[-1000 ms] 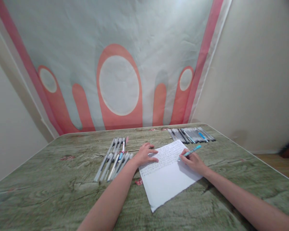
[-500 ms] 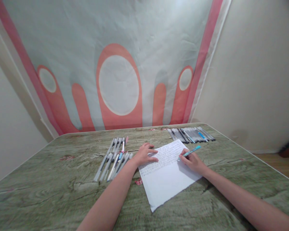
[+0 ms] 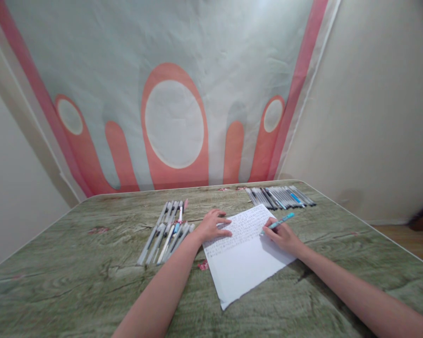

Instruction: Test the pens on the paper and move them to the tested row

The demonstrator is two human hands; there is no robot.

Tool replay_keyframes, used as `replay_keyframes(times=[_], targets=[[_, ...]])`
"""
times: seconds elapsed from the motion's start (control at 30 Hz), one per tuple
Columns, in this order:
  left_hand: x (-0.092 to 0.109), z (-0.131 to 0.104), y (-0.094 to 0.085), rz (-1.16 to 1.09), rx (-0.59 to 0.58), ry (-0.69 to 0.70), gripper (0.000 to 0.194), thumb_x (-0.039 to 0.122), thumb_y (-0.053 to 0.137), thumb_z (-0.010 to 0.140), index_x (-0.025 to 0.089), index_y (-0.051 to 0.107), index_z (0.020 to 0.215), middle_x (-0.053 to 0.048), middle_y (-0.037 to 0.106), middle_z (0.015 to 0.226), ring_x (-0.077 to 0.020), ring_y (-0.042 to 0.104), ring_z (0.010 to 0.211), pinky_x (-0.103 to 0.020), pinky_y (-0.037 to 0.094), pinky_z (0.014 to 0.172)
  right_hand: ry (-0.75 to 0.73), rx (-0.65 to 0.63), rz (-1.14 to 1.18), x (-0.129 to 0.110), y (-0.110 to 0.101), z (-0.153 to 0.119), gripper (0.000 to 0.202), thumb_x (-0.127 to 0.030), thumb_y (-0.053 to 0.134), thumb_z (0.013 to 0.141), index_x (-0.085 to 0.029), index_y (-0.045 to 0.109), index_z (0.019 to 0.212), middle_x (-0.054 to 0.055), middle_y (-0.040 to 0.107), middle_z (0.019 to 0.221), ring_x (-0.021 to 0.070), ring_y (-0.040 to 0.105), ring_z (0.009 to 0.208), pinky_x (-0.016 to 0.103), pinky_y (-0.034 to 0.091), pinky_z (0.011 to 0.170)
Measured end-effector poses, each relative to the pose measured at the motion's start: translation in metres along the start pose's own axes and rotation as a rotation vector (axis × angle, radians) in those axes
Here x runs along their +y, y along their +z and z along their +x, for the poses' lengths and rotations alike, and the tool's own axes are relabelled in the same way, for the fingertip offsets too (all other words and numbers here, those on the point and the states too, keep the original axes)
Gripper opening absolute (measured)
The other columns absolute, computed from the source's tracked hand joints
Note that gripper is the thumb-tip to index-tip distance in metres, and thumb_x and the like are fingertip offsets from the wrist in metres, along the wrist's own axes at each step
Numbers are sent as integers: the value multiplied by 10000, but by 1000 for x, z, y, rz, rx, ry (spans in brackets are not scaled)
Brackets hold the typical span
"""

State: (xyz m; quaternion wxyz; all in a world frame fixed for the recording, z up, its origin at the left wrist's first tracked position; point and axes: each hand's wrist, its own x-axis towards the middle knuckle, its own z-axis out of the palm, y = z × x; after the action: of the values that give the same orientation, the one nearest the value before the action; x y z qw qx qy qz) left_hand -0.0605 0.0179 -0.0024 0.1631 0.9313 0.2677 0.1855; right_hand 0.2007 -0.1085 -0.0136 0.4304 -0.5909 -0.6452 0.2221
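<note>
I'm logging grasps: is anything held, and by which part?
The right hand holds a light-blue, slim pen near its lower, writing end.

Matt paper [image 3: 245,270], plstc pen [image 3: 282,220], tbl [image 3: 74,263] – wood-look

Slight shift in camera view

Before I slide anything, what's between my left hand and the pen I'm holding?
The head view shows only handwritten paper between your left hand and the pen.
</note>
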Motion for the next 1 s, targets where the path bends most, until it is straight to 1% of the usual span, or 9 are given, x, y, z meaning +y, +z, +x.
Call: replay_keyframes(times=[0.13,0.4,0.53,0.73,0.87,1.0], targets=[[0,0,0,3,5,12,537,628,555,598,283,624,1003,-52,486,1178,-225,380,1121,-366,256,965,7,35,0,-2,1,0,184,-347,490,736,-190,473,641,-46,425,493,100,376,465,234,284,469],[2,0,-1,-5,0,2,526,618,565,597,288,623,1002,-50,483,1181,-229,379,1123,-373,262,960,-9,43,1,-5,-1,0,165,-319,508,708,-197,474,603,-39,433,506,105,379,477,244,293,488],[3,-1,-2,-9,5,1,523,613,568,598,283,624,1000,-52,484,1179,-227,385,1120,-372,261,961,-14,27,-9,-3,-1,0,166,-322,496,721,-195,475,615,-40,431,512,104,381,479,244,297,489],[4,-1,-2,-12,-1,-11,519,606,574,599,285,622,1004,-51,483,1182,-228,389,1117,-372,265,960,-4,66,-22,-1,0,0,159,-328,485,728,-196,482,639,-36,439,506,108,381,475,244,300,481],[4,-1,-1,-14,-3,-14,518,603,576,600,285,621,1006,-50,481,1186,-230,385,1123,-372,259,964,-1,49,-13,-2,0,0,152,-318,498,713,-193,493,626,-30,453,517,111,397,497,243,309,489],[3,-1,-1,-13,-1,-12,523,608,576,594,287,623,1003,-50,485,1181,-230,393,1115,-374,262,963,10,49,0,-3,0,0,148,-310,503,712,-196,484,620,-37,435,502,108,384,481,240,296,477]])
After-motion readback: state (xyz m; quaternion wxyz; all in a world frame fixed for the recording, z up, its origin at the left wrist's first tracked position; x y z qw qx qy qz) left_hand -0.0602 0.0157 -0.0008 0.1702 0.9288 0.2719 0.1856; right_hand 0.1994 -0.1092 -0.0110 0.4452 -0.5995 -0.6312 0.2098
